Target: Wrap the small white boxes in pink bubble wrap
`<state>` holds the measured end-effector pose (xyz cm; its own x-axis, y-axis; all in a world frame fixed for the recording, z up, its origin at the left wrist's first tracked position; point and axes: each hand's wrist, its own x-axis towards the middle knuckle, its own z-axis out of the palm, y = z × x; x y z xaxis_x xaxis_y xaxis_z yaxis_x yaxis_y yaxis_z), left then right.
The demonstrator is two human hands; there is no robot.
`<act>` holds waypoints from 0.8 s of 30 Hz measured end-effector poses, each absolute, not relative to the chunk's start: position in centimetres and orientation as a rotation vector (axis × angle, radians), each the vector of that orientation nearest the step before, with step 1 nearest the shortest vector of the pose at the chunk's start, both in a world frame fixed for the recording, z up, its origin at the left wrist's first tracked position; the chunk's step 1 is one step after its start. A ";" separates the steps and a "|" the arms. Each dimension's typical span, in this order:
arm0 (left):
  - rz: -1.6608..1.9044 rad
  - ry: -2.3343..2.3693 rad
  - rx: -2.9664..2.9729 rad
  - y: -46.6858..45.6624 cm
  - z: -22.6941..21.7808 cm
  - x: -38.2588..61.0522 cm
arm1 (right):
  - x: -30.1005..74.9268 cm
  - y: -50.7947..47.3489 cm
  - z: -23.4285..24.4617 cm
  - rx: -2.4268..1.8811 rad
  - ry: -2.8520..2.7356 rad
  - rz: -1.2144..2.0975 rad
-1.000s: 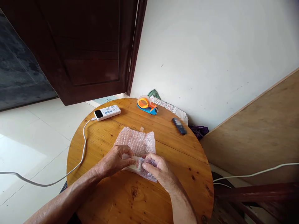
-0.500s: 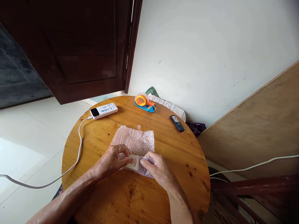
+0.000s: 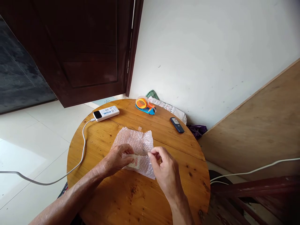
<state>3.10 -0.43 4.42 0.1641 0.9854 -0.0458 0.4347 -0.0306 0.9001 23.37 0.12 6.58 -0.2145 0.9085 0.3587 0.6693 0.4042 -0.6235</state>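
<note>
At the right edge of the bubble wrap (image 3: 133, 140), the right hand (image 3: 167, 168) is pinching the film, thumb and index fingertips meeting and the other fingers curling loosely behind. Its wrist is bending slightly, with the forearm rising from the bottom of the view. The left hand (image 3: 118, 161) is reaching in from the lower left, back of the hand facing up, wrist nearly straight; its fingers are curling over the far side while the thumb is pressing on a small printed packet (image 3: 136, 163), clamping its left end. That packet is lying on the near part of the wrap, between the two hands. Beyond, on the round wooden surface (image 3: 187, 173), a blue-and-orange tape dispenser (image 3: 146, 106) is standing near the far rim, a dark remote control (image 3: 177, 125) is lying to the right, and a white power bank (image 3: 107, 113) is resting to the left, a cable (image 3: 83, 147) trailing from it.
</note>
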 end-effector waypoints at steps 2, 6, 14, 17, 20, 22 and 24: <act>0.830 1.383 1.607 -0.4 4.4 3.2 | 22.1 -0.9 7.8 -1.158 -2.110 0.434; 0.844 1.347 1.583 -0.4 4.2 3.3 | 20.1 -1.4 8.0 -1.115 -2.445 0.509; 0.831 1.661 1.618 -2.0 4.4 -1.1 | 20.1 0.1 6.8 -1.081 -2.610 0.541; 0.768 1.832 1.576 -2.7 4.1 -2.2 | 19.6 0.1 7.2 -1.098 -2.687 0.462; 0.726 1.898 1.506 -3.3 3.8 -2.4 | 18.9 0.2 7.2 -1.135 -2.746 0.366; 0.682 1.905 1.441 -3.7 3.7 -2.5 | 18.6 0.1 7.0 -1.148 -2.772 0.313; 0.618 1.910 1.391 -4.0 3.8 -2.6 | 18.5 0.1 7.0 -1.154 -2.791 0.271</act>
<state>-2.61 -4.02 3.77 -0.1925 0.9493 -0.2487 0.6236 0.3140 0.7159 18.46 0.07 6.98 -0.7055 0.7079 0.0325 0.6885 0.6956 -0.2052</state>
